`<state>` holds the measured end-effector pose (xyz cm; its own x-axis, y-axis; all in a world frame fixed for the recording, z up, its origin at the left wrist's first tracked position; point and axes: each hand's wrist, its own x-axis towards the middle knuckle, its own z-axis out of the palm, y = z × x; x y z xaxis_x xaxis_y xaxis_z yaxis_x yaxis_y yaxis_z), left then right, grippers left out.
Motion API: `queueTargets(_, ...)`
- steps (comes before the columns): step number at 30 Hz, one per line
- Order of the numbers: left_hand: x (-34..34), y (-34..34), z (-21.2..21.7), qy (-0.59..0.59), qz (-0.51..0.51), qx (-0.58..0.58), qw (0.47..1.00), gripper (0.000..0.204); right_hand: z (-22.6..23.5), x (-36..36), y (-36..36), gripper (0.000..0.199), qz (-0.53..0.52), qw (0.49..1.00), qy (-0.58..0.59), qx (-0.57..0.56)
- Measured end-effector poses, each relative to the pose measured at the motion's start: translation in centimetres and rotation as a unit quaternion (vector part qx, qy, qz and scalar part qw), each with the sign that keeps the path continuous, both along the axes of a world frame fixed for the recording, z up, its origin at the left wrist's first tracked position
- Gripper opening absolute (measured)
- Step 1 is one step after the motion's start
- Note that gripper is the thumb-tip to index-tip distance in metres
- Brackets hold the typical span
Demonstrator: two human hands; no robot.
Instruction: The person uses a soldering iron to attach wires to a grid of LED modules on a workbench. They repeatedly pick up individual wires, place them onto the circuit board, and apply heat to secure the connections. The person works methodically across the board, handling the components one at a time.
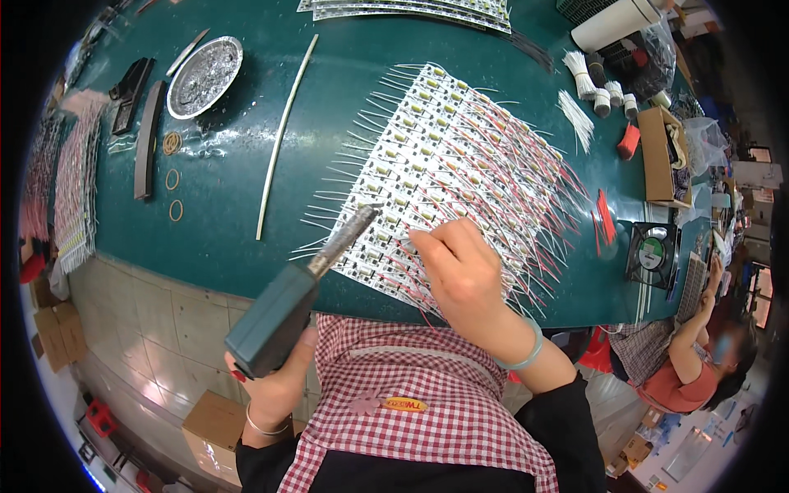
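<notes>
My left hand (283, 382) is closed around the handle of a dark green soldering gun (275, 320). Its metal tip (349, 237), coated with residue, points up and right over a panel of small white circuit boards (403, 181). I cannot tell whether the tip touches a board. Over the near part of the panel, my right hand (464, 275) is pinched, its thumb and forefinger close to the boards; what they hold is too small to make out. Red and white wires (526, 177) fan out from the panel's right side, and short white wires (353, 135) stick out on its left.
A metal bowl with silvery residue (204, 78), a grey bar (149, 140), rubber bands (173, 178) and a long pale rod (286, 135) lie at left. Wire bundles (579, 76), red tubes (606, 218), a cardboard box (657, 156) and a fan (652, 253) are at right. Another person (686, 361) sits there.
</notes>
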<state>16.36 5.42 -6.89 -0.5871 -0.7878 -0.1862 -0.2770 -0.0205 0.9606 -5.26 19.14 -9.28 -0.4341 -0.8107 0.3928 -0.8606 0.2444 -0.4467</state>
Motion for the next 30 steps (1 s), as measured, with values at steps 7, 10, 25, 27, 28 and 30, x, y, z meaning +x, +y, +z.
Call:
queueTargets(7,-0.9,0.3,0.2,-0.017,-0.115,-0.121,0.986,0.021,-1.7,0.1,-0.2,0.028,-0.003,1.000,0.017,0.008)
queueTargets(10,-1.1,0.5,0.1,-0.015,-0.122,-0.110,0.986,0.020,-1.7,0.1,-0.3,0.027,-0.001,1.000,0.018,0.008)
queueTargets(25,-1.9,0.6,-0.7,0.008,-0.108,-0.141,0.984,0.015,-1.6,0.2,-0.4,0.028,-0.006,0.998,0.054,0.027)
queueTargets(27,-1.9,0.6,-0.5,-0.002,-0.109,-0.139,0.984,0.014,-1.5,0.2,-0.4,0.027,-0.005,0.998,0.054,0.034)
queueTargets(28,-1.8,0.6,-0.5,-0.001,-0.118,-0.144,0.982,0.014,-1.4,0.3,-0.5,0.027,-0.005,0.998,0.054,0.038)
queueTargets(30,-1.5,0.4,-0.7,-0.002,-0.134,-0.155,0.979,0.014,-1.4,0.3,-0.5,0.027,-0.006,0.998,0.058,0.035)
